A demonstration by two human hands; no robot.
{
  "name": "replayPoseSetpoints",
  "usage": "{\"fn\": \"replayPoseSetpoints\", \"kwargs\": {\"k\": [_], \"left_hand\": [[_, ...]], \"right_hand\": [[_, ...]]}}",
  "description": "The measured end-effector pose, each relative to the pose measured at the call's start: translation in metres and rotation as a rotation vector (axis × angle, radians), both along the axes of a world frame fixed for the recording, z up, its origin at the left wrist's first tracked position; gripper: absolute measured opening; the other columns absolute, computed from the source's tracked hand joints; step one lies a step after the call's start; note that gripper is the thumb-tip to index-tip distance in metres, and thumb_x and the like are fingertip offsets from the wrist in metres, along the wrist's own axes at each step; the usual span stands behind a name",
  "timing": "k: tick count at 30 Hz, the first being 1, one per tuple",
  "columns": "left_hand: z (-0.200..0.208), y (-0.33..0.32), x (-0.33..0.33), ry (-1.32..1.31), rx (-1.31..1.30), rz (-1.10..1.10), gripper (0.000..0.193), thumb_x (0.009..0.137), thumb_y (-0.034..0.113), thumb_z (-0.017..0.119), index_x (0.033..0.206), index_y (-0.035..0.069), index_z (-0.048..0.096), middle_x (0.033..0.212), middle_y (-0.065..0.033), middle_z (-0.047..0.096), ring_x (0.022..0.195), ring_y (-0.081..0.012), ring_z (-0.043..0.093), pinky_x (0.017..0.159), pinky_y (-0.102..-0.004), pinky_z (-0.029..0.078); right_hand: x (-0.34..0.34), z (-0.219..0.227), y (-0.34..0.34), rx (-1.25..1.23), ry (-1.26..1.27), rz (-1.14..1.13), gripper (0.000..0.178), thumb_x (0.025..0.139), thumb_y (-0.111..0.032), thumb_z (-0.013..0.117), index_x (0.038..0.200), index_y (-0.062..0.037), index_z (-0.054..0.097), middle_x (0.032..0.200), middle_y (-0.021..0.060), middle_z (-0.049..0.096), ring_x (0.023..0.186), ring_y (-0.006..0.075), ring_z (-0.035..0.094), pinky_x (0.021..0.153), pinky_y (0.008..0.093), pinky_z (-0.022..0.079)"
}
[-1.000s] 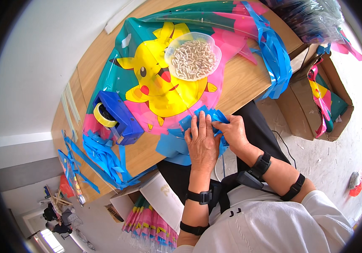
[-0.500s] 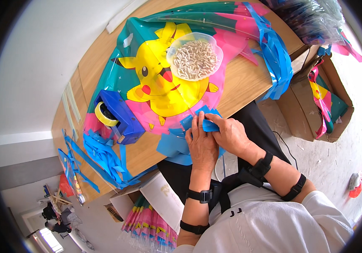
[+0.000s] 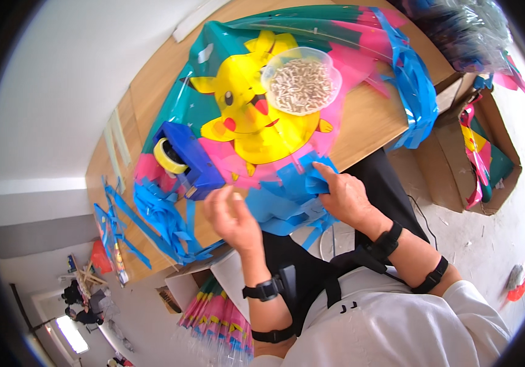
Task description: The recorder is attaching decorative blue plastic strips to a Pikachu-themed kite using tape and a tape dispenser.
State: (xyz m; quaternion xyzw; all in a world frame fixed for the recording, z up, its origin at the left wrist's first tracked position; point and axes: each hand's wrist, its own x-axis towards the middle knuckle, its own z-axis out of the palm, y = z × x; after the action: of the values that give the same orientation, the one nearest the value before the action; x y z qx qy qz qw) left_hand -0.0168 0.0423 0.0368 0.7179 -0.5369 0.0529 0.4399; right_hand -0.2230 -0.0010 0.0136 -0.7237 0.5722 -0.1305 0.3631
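Observation:
My right hand (image 3: 347, 197) pinches a folded piece of blue plastic film (image 3: 317, 181) at the table's near edge, index finger stretched along it. More blue film (image 3: 278, 205) hangs below, over my lap. Blurred by motion, my left hand (image 3: 233, 217) is off the film, its fingers loosely bent and apart, with nothing visible in them. Just beyond its fingertips stands a blue tape dispenser (image 3: 196, 166) with a yellow roll (image 3: 169, 156). A green and pink plastic sheet (image 3: 204, 58) printed with a yellow cartoon animal (image 3: 262, 134) lies flat under these things.
A clear bowl of small whitish pieces (image 3: 302, 85) sits on the sheet. Blue ribbons (image 3: 418, 92) drape over the table's right edge, with another bundle (image 3: 158, 214) at left. An open cardboard box (image 3: 440, 174) stands right; packed pink goods (image 3: 223, 318) lie below. Plastic bags (image 3: 470, 37) are far right.
My left hand has let go of the blue film and moved left toward the tape dispenser. My right hand still holds the film. The whole view has shifted slightly.

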Motion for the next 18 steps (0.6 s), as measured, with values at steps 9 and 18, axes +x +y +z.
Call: {"fn": "replayPoseSetpoints", "kwargs": {"k": [9, 18], "left_hand": [[0.034, -0.024, 0.113, 0.827, 0.282, 0.348, 0.013, 0.085, 0.010, 0.063, 0.093, 0.000, 0.066, 0.078, -0.0026, 0.060, 0.064, -0.0094, 0.051, 0.050, -0.0234, 0.043], [0.038, -0.030, 0.114, 1.085, 0.213, 0.277, 0.008, 0.081, 0.003, 0.064, 0.084, -0.003, 0.060, 0.070, -0.0072, 0.059, 0.052, -0.0097, 0.049, 0.049, -0.0275, 0.049]], "right_hand": [[0.001, -0.004, 0.002, 0.007, -0.160, -0.071, 0.062, 0.068, -0.003, 0.060, 0.129, -0.0082, 0.049, 0.088, 0.0255, 0.064, 0.086, 0.0408, 0.062, 0.078, 0.0458, 0.049], [0.002, -0.009, 0.002, 0.014, -0.198, -0.086, 0.062, 0.068, -0.002, 0.059, 0.129, -0.0077, 0.049, 0.087, 0.0260, 0.064, 0.086, 0.0411, 0.061, 0.079, 0.0457, 0.049]]}}
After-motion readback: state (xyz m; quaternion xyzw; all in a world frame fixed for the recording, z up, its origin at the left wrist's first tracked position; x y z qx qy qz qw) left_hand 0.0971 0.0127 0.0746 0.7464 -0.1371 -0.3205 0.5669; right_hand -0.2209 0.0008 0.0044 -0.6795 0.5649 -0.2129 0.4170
